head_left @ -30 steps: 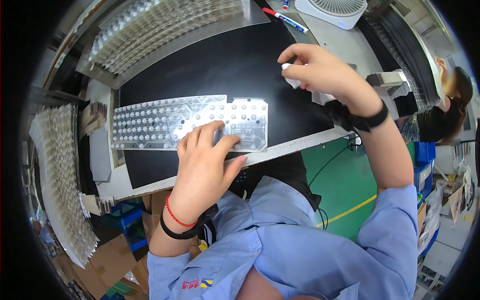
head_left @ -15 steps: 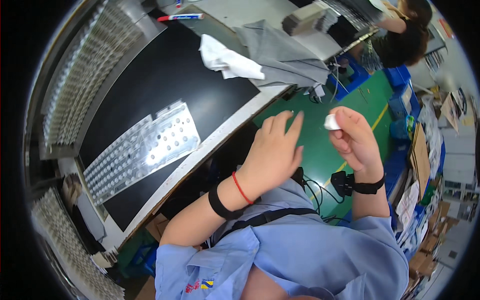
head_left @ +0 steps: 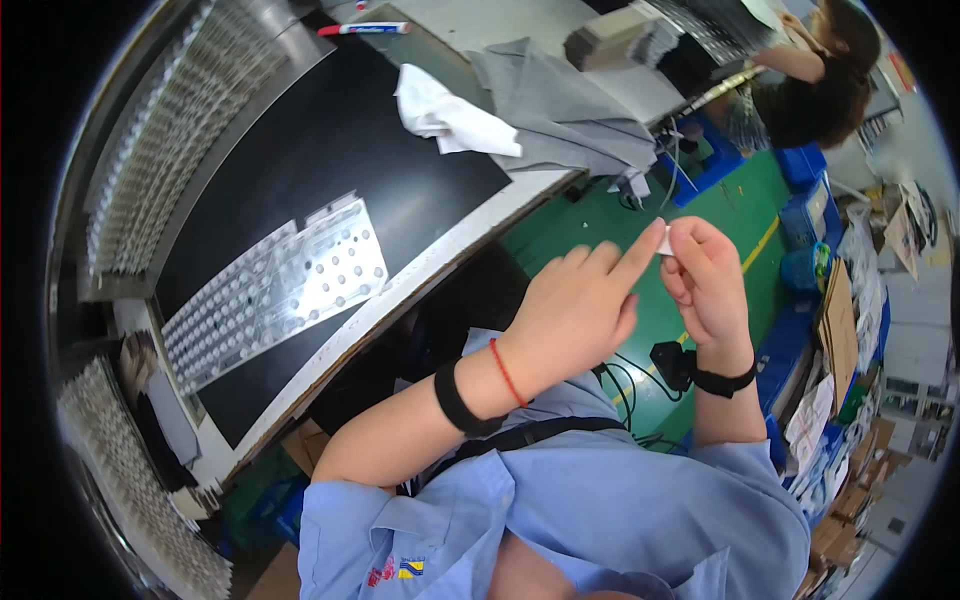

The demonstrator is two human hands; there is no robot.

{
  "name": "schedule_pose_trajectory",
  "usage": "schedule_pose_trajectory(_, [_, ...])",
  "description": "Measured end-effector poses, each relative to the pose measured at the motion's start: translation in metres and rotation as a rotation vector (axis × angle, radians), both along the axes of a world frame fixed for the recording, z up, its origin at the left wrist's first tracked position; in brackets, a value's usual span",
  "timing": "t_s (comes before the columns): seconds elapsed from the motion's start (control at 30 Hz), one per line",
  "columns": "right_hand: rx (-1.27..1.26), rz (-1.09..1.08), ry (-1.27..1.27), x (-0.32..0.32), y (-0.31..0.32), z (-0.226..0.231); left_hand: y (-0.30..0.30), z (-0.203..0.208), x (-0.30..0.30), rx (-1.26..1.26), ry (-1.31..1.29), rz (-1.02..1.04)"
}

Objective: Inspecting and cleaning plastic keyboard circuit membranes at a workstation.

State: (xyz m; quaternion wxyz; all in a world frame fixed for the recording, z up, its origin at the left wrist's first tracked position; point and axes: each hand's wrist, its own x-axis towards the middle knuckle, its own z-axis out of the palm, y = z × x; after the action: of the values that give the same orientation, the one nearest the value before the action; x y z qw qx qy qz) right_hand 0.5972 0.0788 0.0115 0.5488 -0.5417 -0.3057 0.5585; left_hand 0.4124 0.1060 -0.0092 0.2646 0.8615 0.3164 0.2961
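Observation:
Between thumb and fingers my right hand (head_left: 712,272) pinches a small white piece (head_left: 666,243), too small to tell its kind. My left hand (head_left: 580,310) stretches its index finger out to the white piece, with the tip at or right beside it. The other left fingers are loosely bent, apart from the thumb, and hold nothing. Off to the left, a clear plate with rows of round knobs or dots (head_left: 345,262) lies on a black mat (head_left: 290,150) on the workbench.
A white cloth (head_left: 450,115) and a grey cloth (head_left: 560,110) lie at the bench's far end, near a red-and-white marker (head_left: 363,29). Stacked ribbed trays (head_left: 180,130) stand at left. A co-worker (head_left: 815,90) is far right, beyond the green floor (head_left: 560,215).
My left hand has moved right and its index finger now reaches the white piece. The right hand stays nearly in place, still pinching it.

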Motion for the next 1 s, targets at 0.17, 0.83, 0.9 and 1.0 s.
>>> schedule_pose_trajectory(0.17, [0.087,-0.009,-0.127,-0.009,0.01,-0.004,-0.003,-0.016,-0.04,-0.187,-0.035,0.101])
schedule_pose_trajectory(0.83, [0.421,0.502,0.02,-0.146,0.08,-0.027,-0.012,0.021,-0.209,0.024,0.267,0.578])
schedule_pose_trajectory(0.9, [0.447,0.507,-0.004,-0.151,0.081,-0.027,-0.009,0.023,-0.199,0.0,0.246,0.602])
schedule_pose_trajectory(1.0, [0.418,0.492,0.037,-0.158,0.085,-0.023,-0.006,0.016,-0.193,-0.013,0.228,0.63])
